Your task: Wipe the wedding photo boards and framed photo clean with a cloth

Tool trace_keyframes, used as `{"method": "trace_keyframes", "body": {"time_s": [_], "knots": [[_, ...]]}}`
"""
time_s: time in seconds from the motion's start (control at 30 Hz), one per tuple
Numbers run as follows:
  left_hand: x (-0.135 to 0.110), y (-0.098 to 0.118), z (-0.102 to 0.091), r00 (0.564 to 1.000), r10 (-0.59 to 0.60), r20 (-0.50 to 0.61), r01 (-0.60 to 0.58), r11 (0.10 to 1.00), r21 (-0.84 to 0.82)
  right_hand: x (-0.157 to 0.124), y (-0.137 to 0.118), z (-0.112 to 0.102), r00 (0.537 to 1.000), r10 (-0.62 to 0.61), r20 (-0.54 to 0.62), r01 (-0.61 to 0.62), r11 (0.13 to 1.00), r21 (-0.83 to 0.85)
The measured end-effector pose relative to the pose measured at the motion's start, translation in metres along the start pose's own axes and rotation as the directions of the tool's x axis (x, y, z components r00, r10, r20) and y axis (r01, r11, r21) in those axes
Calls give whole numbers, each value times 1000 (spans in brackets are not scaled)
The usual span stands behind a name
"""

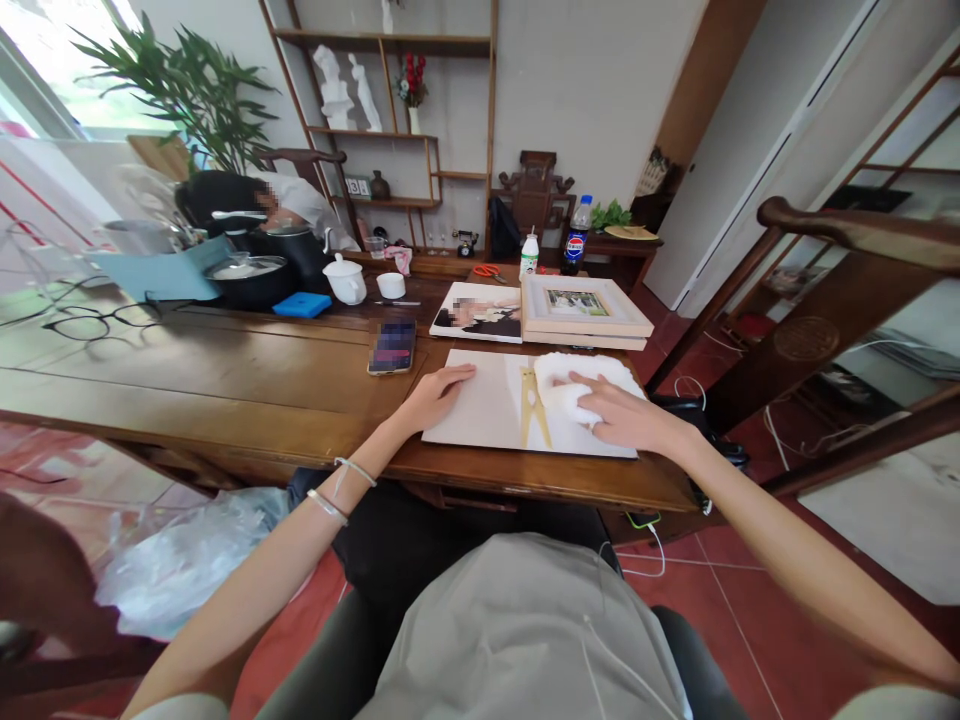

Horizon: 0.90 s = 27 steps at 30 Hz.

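A flat pale board point(484, 400) with a dark lower edge lies on the table before me. My left hand point(441, 392) rests on its left side, fingers stretched out over the surface. Over the right part is a fluffy white cloth point(559, 378), bunched under my right hand point(611, 408). The fingers of that hand press into the cloth and partly hide in its folds. Between the hands, a yellow cut-out figure point(527, 410) with two long prongs shows on the board, next to the cloth; whether it is printed or a loose piece I cannot tell.
Behind the board are a photo print point(480, 312) and a stack of pale picture frames point(589, 308). A phone point(392, 346), white teapot point(345, 280), cup point(391, 286), orange-handled scissors point(487, 271), white bottle point(529, 256) and cola bottle point(577, 238) stand around. Another person leans on the table at left.
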State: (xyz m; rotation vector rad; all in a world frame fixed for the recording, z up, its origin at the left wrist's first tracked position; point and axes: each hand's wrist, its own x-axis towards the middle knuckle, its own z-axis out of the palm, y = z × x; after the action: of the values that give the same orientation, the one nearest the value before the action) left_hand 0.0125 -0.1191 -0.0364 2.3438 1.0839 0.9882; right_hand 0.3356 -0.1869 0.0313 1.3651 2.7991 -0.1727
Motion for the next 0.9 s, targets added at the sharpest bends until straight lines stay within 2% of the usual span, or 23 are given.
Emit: {"method": "trace_keyframes", "body": {"time_s": [0.1, 0.2, 0.3, 0.5, 0.6, 0.73, 0.9], "knots": [[0, 0, 1, 1000, 1, 1, -1, 1000, -2, -30, -28, -12, 998, -1, 63, -1, 1000, 31], [0, -1, 1, 1000, -4, 0, 4, 1000, -9, -41, -35, -18, 996, 3, 85, -8, 998, 64], [0, 0, 1, 1000, -10, -1, 10, 1000, 0, -25, -17, -13, 1000, -5, 25, 3, 997, 80], [0, 1, -1, 1000, -7, 16, 7, 1000, 25, 39, 46, 2, 988, 83, -127, -84, 996, -3], [0, 2, -2, 1000, -5, 17, 4, 1000, 28, 51, 58, 4, 980, 122, -155, -123, 992, 2], [0, 3, -2, 1000, -8, 21, 7, 1000, 29, 33, 40, 5, 987, 74, -144, -72, 997, 14], [0, 2, -1, 1000, -5, 16, 5, 1000, 23, -24, -16, 1, 997, -28, -70, 30, 999, 31]]}}
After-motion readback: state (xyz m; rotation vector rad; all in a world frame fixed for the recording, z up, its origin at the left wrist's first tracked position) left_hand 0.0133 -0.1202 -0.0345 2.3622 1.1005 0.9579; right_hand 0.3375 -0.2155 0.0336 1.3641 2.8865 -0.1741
